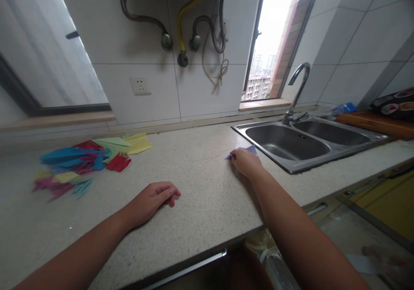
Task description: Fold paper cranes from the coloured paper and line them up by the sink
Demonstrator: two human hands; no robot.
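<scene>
Allows passage across speckled countertop [200,180] between left hand [157,198] and right hand [247,162], back to tiled wall [155,109]. Meets obstruction at far left from colored folded-paper pile [71,157]; at right, from right hand on purple paper [252,149], then double-bowl sink [291,166] and upright gooseneck faucet [303,83].

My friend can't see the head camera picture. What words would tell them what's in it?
A person's right hand touches a piece of purple paper on a speckled counter, near a steel sink. The left hand rests loosely curled on the counter, with a pile of colourful folded papers farther left.
</scene>
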